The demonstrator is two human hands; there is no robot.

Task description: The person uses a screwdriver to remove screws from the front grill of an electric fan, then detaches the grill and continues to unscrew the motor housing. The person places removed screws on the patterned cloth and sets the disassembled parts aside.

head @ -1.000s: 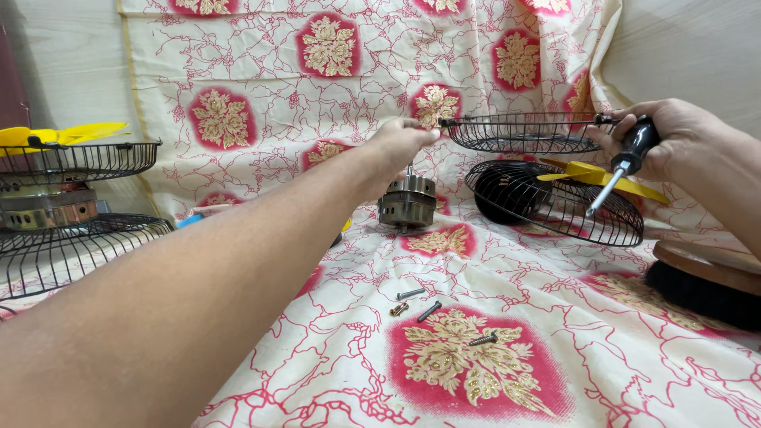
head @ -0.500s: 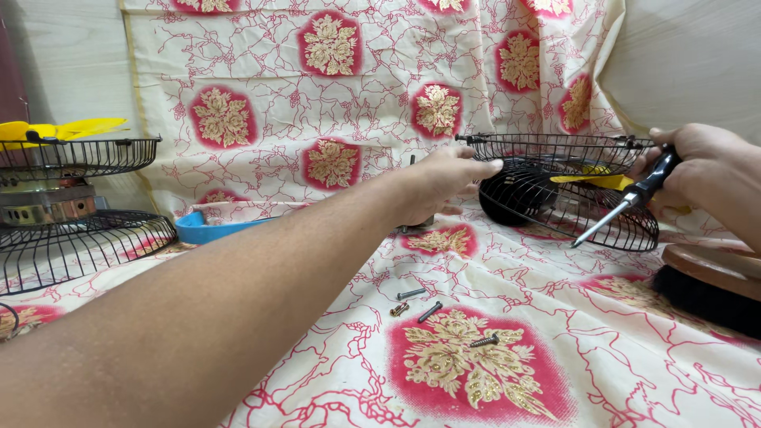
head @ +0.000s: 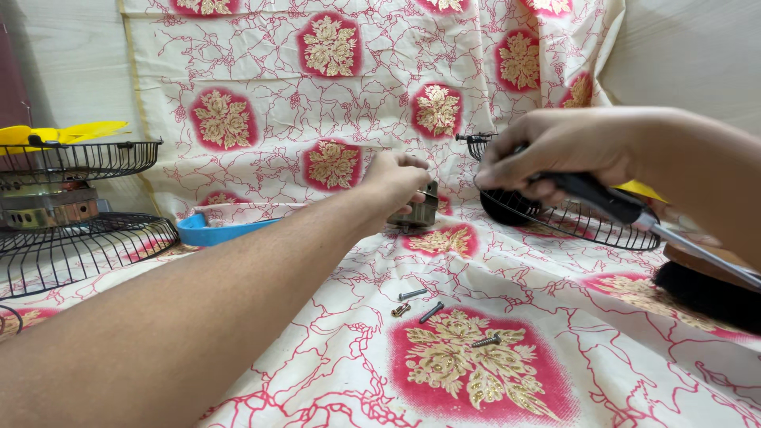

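left hand (head: 400, 181) has its fingers closed round the small metal fan motor (head: 420, 209) sitting on the red-flowered cream cloth (head: 333, 95), right hand (head: 555, 150) grips a black-handled screwdriver (head: 610, 202) just beside the black wire fan guard (head: 587, 226)

I see bright, even indoor light with only soft shadows beneath the screws (head: 432, 311) on the patterned cloth (head: 555, 372), no glare, slight wide-angle stretch toward the edges, and motion blur on my right hand (head: 555, 150).

At far left I see stacked wire guards (head: 75, 238) with a yellow blade (head: 59, 132); a blue dish (head: 214, 230) sits nearby.
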